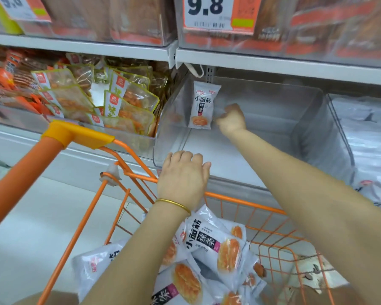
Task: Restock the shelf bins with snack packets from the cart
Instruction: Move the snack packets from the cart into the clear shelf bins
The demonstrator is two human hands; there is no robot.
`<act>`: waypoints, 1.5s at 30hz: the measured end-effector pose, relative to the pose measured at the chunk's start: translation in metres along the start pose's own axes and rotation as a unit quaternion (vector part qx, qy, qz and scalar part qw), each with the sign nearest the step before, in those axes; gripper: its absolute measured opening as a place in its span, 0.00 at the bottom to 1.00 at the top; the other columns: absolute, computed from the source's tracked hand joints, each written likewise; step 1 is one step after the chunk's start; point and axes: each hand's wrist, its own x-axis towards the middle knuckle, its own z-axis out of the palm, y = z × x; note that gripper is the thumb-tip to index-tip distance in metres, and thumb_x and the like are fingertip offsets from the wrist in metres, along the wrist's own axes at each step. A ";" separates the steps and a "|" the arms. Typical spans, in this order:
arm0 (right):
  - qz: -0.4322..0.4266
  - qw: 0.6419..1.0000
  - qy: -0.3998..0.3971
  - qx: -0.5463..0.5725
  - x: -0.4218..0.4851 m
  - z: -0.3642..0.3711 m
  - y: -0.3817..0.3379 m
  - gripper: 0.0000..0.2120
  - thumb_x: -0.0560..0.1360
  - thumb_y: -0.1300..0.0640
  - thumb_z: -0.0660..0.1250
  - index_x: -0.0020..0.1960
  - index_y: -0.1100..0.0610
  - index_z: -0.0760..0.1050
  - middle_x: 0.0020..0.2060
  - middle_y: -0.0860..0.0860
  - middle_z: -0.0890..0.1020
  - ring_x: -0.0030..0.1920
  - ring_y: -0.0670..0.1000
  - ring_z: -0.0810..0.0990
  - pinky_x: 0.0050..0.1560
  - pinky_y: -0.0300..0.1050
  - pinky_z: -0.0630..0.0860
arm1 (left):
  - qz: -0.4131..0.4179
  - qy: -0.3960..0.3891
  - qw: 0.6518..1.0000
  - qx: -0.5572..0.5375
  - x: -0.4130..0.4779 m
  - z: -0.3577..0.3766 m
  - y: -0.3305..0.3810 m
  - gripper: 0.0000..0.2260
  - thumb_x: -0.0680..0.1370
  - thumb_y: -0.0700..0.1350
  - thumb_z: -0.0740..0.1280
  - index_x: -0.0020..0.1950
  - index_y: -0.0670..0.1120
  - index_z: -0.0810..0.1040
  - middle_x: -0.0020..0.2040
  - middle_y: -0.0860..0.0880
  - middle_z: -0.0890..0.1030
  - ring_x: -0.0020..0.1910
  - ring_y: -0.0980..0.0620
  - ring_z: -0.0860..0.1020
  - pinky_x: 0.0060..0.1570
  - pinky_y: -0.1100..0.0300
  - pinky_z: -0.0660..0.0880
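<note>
Two hands, well apart. Left hand [183,175] hooks its fingers over the front rim of the clear bin [306,119]. Right hand [231,118] is deep inside that bin, fingers curled at the right edge of an upright white snack packet [202,104] by the bin's left wall; whether it grips cannot be told because of blur. More packets [218,245] lie piled in the orange cart [79,134] below.

Clear smooth plastic bin [312,133], glossy white film packets [216,243] (faintly crinkled), orange-coated wire cart [240,202], matt grey shelf [295,67]
</note>
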 end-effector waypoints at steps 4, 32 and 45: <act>-0.050 0.996 -0.053 0.054 -0.071 -0.044 -0.003 0.16 0.74 0.66 0.64 0.62 0.64 0.70 0.51 0.57 0.79 0.48 0.54 0.76 0.52 0.48 0.74 | -0.025 -0.034 0.998 -0.044 0.001 -0.009 -0.002 0.26 0.79 0.56 0.45 0.63 0.43 0.74 0.60 0.42 0.76 0.60 0.41 0.70 0.63 0.51 0.62; -0.085 0.925 -0.259 -0.266 -0.231 -0.114 0.023 0.08 0.71 0.53 0.69 0.43 0.54 0.71 0.35 0.47 0.74 0.36 0.48 0.75 0.33 0.41 0.70 | 0.004 0.015 0.997 -0.080 -0.019 -0.022 0.002 0.12 0.80 0.48 0.56 0.55 0.51 0.78 0.53 0.50 0.79 0.57 0.47 0.72 0.58 0.53 0.60; 0.155 0.948 -0.092 0.261 -0.058 -0.046 -0.010 0.06 0.76 0.62 0.63 0.41 0.58 0.70 0.29 0.53 0.75 0.29 0.50 0.75 0.36 0.45 0.77 | 0.050 0.066 0.996 -0.037 -0.016 0.008 -0.014 0.27 0.76 0.58 0.42 0.51 0.53 0.80 0.51 0.55 0.81 0.55 0.51 0.75 0.53 0.56 0.56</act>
